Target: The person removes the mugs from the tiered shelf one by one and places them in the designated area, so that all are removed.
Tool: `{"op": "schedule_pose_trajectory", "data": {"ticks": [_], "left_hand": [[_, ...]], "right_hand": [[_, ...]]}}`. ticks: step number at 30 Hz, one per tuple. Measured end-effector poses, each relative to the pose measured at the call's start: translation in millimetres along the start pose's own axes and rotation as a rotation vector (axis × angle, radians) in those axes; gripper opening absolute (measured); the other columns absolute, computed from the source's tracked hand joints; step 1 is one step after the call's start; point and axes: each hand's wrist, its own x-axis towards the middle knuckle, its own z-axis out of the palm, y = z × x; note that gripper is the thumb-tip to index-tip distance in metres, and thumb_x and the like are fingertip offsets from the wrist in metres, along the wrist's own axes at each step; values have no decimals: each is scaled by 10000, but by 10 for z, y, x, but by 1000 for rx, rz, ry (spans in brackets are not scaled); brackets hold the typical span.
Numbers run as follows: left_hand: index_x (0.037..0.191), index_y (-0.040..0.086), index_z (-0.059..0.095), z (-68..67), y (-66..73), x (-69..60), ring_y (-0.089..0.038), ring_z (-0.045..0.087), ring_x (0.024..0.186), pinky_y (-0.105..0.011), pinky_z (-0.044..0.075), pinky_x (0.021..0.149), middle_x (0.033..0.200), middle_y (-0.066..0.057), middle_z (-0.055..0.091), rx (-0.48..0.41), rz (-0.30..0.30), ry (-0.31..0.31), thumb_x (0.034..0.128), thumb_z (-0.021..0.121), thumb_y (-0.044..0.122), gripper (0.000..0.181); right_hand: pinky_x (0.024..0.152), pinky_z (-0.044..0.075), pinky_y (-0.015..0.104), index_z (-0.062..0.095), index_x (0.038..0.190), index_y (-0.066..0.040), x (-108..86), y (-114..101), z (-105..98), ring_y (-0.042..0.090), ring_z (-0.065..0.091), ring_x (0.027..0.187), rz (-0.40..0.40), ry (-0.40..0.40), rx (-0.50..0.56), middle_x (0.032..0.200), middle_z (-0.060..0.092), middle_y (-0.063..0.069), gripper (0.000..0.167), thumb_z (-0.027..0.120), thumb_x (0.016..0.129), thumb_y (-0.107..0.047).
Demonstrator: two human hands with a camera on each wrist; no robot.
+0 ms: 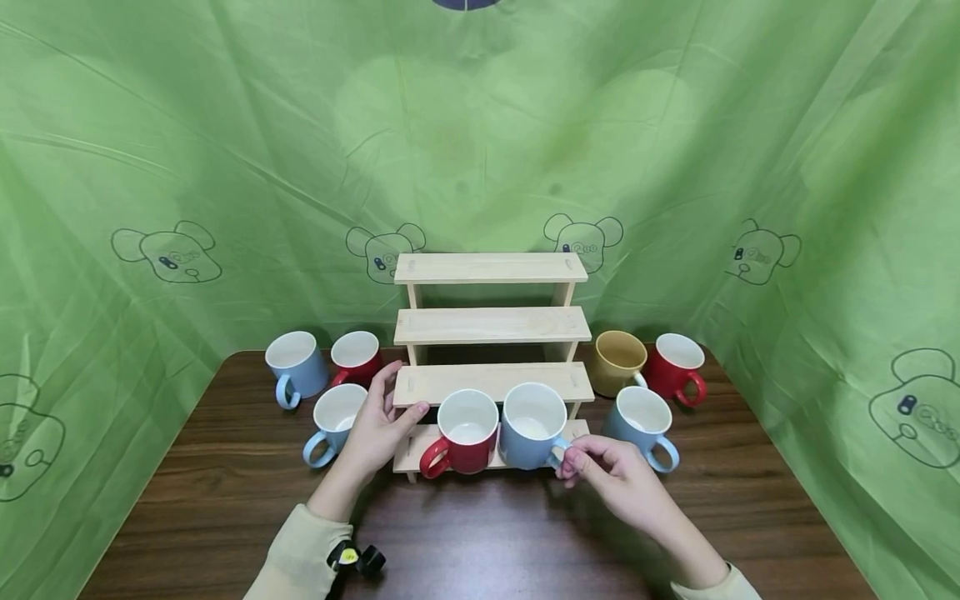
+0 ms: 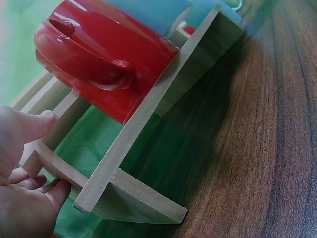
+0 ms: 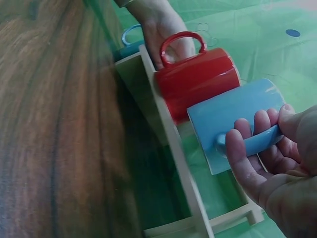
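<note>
A stepped wooden rack [image 1: 492, 325] stands mid-table. My left hand [image 1: 384, 425] grips the left end of its second-lowest board, thumb on the front edge and fingers at the side [image 2: 29, 188]. On the lowest board rests a red mug [image 1: 467, 433], its handle toward the front left. My right hand [image 1: 615, 479] pinches the handle of a light blue mug [image 1: 531, 425] just right of it. In the right wrist view a gap shows between this blue mug's base [image 3: 233, 124] and the board; the fingers curl round its handle.
Left of the rack are a blue mug [image 1: 295, 367], a red mug [image 1: 356, 358] and another blue mug [image 1: 335, 417]. On its right stand a yellow mug [image 1: 617, 364], a red mug [image 1: 672, 369] and a blue mug [image 1: 640, 421]. Green cloth [image 1: 480, 150] hangs behind the table.
</note>
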Motion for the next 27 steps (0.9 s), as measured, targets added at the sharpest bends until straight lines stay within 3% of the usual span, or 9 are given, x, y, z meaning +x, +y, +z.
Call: {"op": "schedule_pose_trajectory", "data": {"ticks": [12,20,27], "left_hand": [[1678,51,240,-7,-9,3,-368,474,1486,-149,471,1088,1649,-234,360,0,4,3,995,746,-71,859],[1678,50,239,-9,-25,13,-366,481,1475,-152,472,1089,1645,-233,362,0,9,1,996,743,-74,857],[1681,41,230,-4,-23,6,-362,487,1466,-156,478,1085,1646,-235,364,-1,2,3,994,745,-73,866]], "right_hand": [[791,656,345,700,1068,53,-9,-217,-164,250,762,831,-92,16,1,929,735,218,170,540,1092,107],[804,656,336,705,1072,66,-48,-355,-304,190,766,853,-137,59,12,935,756,149,202,525,1073,157],[833,649,316,682,1053,79,-107,-446,-466,157,752,905,-110,96,57,963,767,135,214,484,1093,149]]}}
